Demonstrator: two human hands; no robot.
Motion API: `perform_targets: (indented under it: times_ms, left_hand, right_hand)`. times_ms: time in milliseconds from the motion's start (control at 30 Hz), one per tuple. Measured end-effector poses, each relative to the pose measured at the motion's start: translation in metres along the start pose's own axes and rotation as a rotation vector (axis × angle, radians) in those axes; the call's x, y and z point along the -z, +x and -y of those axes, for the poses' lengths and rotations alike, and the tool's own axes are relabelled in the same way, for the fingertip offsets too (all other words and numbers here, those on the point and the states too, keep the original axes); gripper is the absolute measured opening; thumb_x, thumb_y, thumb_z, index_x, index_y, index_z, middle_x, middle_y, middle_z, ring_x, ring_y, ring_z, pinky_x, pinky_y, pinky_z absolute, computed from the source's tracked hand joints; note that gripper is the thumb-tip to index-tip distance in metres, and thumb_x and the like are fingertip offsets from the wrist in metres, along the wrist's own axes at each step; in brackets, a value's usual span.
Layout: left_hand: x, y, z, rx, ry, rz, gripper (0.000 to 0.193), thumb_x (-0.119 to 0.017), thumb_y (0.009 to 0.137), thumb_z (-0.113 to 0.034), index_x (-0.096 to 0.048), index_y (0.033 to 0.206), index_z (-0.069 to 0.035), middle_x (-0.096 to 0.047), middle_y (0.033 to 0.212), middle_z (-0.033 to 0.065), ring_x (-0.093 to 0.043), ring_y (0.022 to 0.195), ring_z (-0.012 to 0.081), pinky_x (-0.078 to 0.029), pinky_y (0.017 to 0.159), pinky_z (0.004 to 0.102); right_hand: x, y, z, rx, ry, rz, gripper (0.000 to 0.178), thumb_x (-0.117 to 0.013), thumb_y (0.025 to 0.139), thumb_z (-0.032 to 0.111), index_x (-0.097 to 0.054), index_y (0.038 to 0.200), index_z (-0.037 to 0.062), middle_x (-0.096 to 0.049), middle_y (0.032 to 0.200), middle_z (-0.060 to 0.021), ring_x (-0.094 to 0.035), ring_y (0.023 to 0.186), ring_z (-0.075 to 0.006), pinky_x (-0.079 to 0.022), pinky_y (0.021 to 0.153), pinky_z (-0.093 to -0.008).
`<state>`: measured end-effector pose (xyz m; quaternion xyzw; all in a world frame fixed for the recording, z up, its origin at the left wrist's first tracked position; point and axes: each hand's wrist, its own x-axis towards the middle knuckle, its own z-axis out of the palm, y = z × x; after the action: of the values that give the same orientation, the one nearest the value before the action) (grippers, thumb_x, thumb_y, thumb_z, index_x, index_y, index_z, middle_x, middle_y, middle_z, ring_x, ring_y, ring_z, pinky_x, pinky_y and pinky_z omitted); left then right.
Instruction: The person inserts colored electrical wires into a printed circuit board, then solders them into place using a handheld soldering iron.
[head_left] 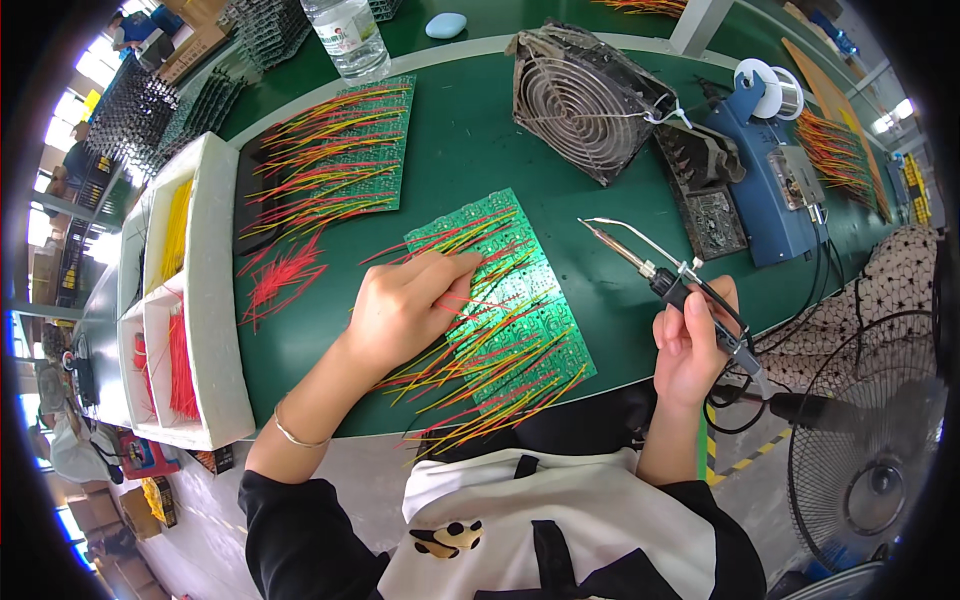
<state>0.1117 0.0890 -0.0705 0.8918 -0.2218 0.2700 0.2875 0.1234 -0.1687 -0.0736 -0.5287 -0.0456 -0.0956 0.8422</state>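
A green circuit board panel (pixel 540 290) lies slantwise on the bench in front of me, with rows of red and yellow wires standing out of it toward the left. Over its left part is my left hand (pixel 410 305), fingers closed in a pinch; red wires (pixel 468 300) show just under the fingers, while the exact tips are partly hidden. My right hand (pixel 692 340) grips a soldering iron (pixel 668 288) with a thin feed tube (pixel 640 235) fixed along it. The iron's tip points up and left, apart from the board.
At left stand a loose red wire pile (pixel 285 278), a white foam box (pixel 215 330) of wires and another wired board (pixel 375 150). Behind are a bottle (pixel 348 40) and a square fan (pixel 580 100). A blue solder feeder (pixel 765 180) and a floor fan (pixel 870 470) are at right.
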Motion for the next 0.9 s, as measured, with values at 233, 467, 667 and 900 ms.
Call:
perform_targets:
  times_ms: [233,467,667,900]
  left_hand:
    - [0.003,0.001,0.001,0.097,-0.053,0.055,0.018,-0.061,0.068,0.003,-0.063,0.085,-0.003,-0.053,0.058,0.0048,-0.051,0.046,0.0154,-0.043,0.042,0.0261]
    - [-0.001,0.001,0.004,0.123,-0.113,0.008,0.019,-0.064,0.068,0.006,-0.065,0.085,-0.003,-0.050,0.053,0.0050,-0.046,0.041,0.0094,-0.037,0.041,0.0206]
    - [0.002,-0.001,0.005,0.117,-0.091,0.070,0.022,-0.062,0.067,0.003,-0.062,0.088,-0.003,-0.054,0.060,0.0060,-0.051,0.047,0.0162,-0.042,0.042,0.0267]
    - [0.000,-0.001,0.005,0.076,-0.054,0.059,0.021,-0.062,0.067,0.002,-0.062,0.087,-0.004,-0.054,0.060,0.0061,-0.052,0.048,0.0170,-0.042,0.042,0.0274]
  right_hand:
    - [-0.005,0.003,-0.006,0.030,-0.137,-0.034,0.013,-0.048,0.085,0.012,-0.039,0.078,0.0060,-0.039,0.052,-0.0007,-0.030,0.039,-0.0043,-0.027,0.037,-0.0189]
    - [-0.001,0.002,-0.006,0.036,-0.031,0.003,0.012,-0.053,0.079,0.006,-0.041,0.079,0.0016,-0.042,0.059,-0.0033,-0.033,0.041,-0.0049,-0.031,0.039,-0.0198]
    - [-0.003,0.001,-0.007,0.016,-0.070,-0.013,0.012,-0.052,0.080,0.006,-0.042,0.081,0.0008,-0.043,0.060,-0.0031,-0.034,0.042,-0.0048,-0.031,0.039,-0.0196]
    - [-0.012,-0.002,-0.008,-0.018,-0.065,0.035,0.012,-0.054,0.080,0.004,-0.043,0.082,0.0008,-0.045,0.062,-0.0033,-0.037,0.042,-0.0048,-0.032,0.039,-0.0194]
